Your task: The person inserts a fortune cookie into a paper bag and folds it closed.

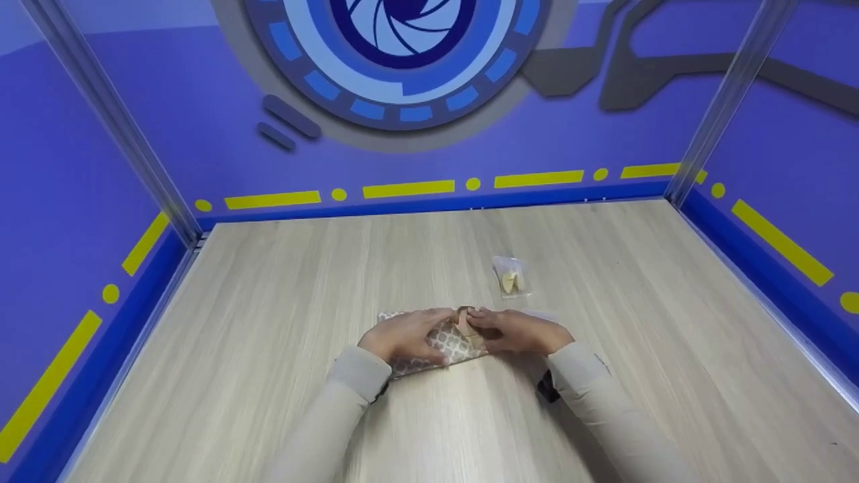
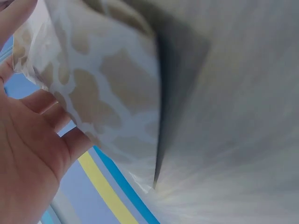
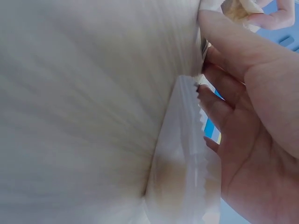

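A tan-and-white patterned bag (image 1: 456, 343) lies tilted on the table between both hands. My left hand (image 1: 406, 333) grips its left part, thumb in front and fingers behind. In the left wrist view, the patterned side of the bag (image 2: 110, 88) hangs beside the palm. My right hand (image 1: 520, 331) pinches the bag's right end near the top, close to the left fingertips. The bag's opening and contents are hidden by the fingers. A clear packet (image 3: 180, 154) with a serrated edge and a blurred tan content lies beside the right hand.
Beyond the right hand, a small clear packet (image 1: 512, 276) with a yellowish folded piece lies on the wooden table (image 1: 302, 282). Blue-purple panels (image 1: 201, 121) with metal corner posts enclose the table at the back and sides.
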`<state>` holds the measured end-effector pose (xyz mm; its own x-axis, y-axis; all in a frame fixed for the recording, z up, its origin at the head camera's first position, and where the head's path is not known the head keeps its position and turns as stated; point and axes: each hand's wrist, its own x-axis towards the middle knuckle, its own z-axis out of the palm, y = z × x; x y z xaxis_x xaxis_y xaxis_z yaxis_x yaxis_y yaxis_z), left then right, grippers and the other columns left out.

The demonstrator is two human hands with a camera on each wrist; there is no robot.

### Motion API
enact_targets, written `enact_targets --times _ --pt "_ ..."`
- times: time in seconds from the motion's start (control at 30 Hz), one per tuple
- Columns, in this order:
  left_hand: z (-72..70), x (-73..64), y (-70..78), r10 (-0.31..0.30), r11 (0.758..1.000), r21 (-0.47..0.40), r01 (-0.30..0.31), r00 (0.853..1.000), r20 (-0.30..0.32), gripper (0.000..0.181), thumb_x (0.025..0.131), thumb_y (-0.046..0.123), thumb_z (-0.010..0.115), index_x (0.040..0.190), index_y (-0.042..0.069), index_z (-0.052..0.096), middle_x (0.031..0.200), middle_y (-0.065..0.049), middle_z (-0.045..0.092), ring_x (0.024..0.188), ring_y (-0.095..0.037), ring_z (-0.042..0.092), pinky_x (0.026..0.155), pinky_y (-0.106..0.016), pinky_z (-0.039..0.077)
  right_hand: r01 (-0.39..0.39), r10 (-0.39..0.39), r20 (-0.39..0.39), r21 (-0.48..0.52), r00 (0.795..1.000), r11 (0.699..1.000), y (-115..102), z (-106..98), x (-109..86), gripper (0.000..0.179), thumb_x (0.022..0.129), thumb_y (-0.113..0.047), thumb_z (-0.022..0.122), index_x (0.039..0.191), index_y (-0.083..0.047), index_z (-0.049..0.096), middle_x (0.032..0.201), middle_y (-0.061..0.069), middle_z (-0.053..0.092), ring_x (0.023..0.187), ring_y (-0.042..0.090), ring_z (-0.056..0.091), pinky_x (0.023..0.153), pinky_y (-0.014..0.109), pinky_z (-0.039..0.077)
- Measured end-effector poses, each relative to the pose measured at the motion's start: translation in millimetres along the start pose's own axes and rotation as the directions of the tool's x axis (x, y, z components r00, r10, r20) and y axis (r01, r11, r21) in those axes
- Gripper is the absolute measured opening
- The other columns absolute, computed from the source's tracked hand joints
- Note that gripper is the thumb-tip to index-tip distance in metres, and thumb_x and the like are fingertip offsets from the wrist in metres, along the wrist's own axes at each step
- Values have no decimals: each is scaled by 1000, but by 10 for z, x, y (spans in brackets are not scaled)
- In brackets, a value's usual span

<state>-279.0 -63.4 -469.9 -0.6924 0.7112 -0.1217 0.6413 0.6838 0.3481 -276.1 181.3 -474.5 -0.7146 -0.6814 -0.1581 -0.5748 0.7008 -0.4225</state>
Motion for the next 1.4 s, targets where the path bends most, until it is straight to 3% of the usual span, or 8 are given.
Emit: enact_targets --times 0.17,0.4,0.8,1.1,1.4 --pt "3 8 10 3 1000 2 -3 1000 -15 74 71 49 70 134 28 37 137 3 42 124 -22 41 99 -40 37 5 -5 -4 -17 1000 1000 -16 -20 -12 57 86 -19 60 137 -7 37 144 13 29 131 29 30 103 42 30" --pt "0 18 18 -18 1000 13 18 1000 -21 82 70 51 70 138 27 32 136 -1 44 122 -22 44 99 -37 36 88 -92 -47 -88 995 992 -12 -21 -13 54 85 -15 61 133 1 41 139 19 36 126 33 37 99 42 35" --pt "-18 24 26 -36 999 10 36 999 -20 78 70 51 70 134 30 31 132 -5 48 120 -28 45 97 -41 38 143 -152 -97 -101 984 985 43 -51 12 50 85 -20 62 128 0 48 134 16 44 122 29 43 97 39 39" --pt "20 8 32 -38 999 20 38 999 -37 78 68 52 71 132 31 32 124 -7 52 111 -27 52 91 -41 43 167 -173 -166 -48 971 985 70 -173 -84 38 87 -17 60 121 -1 55 123 15 55 111 26 53 91 38 44" --pt "32 -2 14 -34 999 21 35 999 -34 72 70 51 70 129 33 34 122 -6 52 112 -29 51 90 -42 43 -29 38 -126 75 991 997 172 -363 -206 40 89 -25 56 121 -1 56 120 13 58 110 27 54 89 42 44"
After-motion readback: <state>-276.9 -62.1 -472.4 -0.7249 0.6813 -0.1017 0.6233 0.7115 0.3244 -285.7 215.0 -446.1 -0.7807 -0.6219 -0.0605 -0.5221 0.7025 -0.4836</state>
